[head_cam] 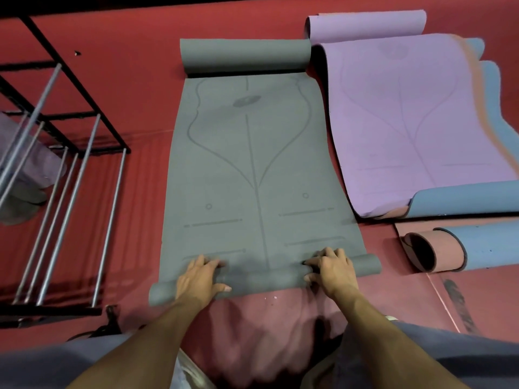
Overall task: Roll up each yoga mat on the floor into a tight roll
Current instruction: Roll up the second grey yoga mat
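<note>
The grey yoga mat [252, 169] lies flat on the red floor [134, 80], only its near edge turned into a thin roll; most of it is left to roll. The purple mat [407, 122] beside it also waits. The left hand [200, 277] and the right hand [330, 269] curl their fingers over the roll. The blue mat [488, 245] is cut off at the right edge.

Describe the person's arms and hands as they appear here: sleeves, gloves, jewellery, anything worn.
Both forearms are bare up to the bottom edge of the picture; no sleeves show. The left hand and the right hand wear no gloves, and no rings, watch or wristbands can be seen. The fingernails look short and plain. Greyish-blue cloth at the bottom edge appears to cover the knees.
</note>
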